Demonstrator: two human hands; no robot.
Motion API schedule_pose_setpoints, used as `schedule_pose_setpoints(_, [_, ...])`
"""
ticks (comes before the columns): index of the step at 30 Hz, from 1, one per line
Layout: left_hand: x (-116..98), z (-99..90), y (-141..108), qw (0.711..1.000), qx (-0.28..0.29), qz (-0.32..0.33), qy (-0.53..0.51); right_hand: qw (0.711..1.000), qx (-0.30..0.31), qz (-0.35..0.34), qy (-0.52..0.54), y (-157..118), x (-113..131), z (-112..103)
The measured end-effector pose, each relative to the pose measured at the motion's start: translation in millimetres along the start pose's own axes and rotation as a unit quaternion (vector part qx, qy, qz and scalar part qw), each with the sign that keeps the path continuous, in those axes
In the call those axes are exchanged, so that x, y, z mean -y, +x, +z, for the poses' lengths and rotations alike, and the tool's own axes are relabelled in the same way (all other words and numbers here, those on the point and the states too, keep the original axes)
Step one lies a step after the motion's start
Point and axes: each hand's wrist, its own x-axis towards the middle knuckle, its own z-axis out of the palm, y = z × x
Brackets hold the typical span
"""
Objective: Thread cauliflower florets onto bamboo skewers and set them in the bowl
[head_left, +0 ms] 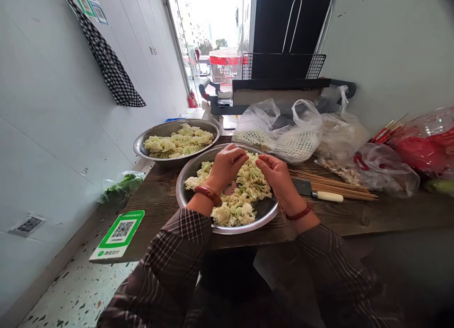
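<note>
Above a metal bowl [180,188] of cauliflower florets [236,213], both hands are raised close together. My left hand [229,165] has its fingers pinched near the bowl's middle; what they hold is too small to make out. My right hand [276,174] is closed on a thin wooden skewer [282,212], which runs down along the palm and sticks up above the fingers. A small pale green floret piece shows between the two hands. Behind to the left, a second metal bowl [140,151] holds more cauliflower [179,141] with skewers in it.
Right of the bowl lie a bundle of skewers [340,186] and a knife [328,196]. Plastic bags [298,129] line the back, with a red bag [422,151] farther right. A green QR card [120,236] is at the table's left corner. A wire grill basket [283,65] stands behind.
</note>
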Motion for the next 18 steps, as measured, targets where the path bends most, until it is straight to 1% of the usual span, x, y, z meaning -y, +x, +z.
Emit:
schedule_pose_setpoints(3, [-1,-0.7,1,1.000,-0.001,-0.019,-0.006,0.999,-0.011,-0.018,-0.034,2,-5,0])
schedule_pose_setpoints(8, [-4,-0.9,2,0.995,0.019,-0.090,-0.029,0.999,-0.034,-0.004,-0.004,1,-5,1])
schedule_pose_setpoints(12, [-1,-0.9,2,0.989,0.016,-0.142,-0.048,0.999,-0.036,-0.009,-0.003,-2,-1,1])
schedule_pose_setpoints(14, [4,-1.8,2,0.985,-0.004,-0.165,-0.052,0.999,-0.036,-0.019,-0.020,-4,1,1])
schedule_pose_setpoints(16, [8,-2.8,2,0.980,-0.039,-0.186,-0.067,0.998,-0.045,-0.026,-0.040,-4,1,0])
schedule_pose_setpoints(18, [12,-3.3,2,0.969,-0.069,-0.206,-0.117,0.996,-0.051,-0.031,-0.059,-3,-1,0])
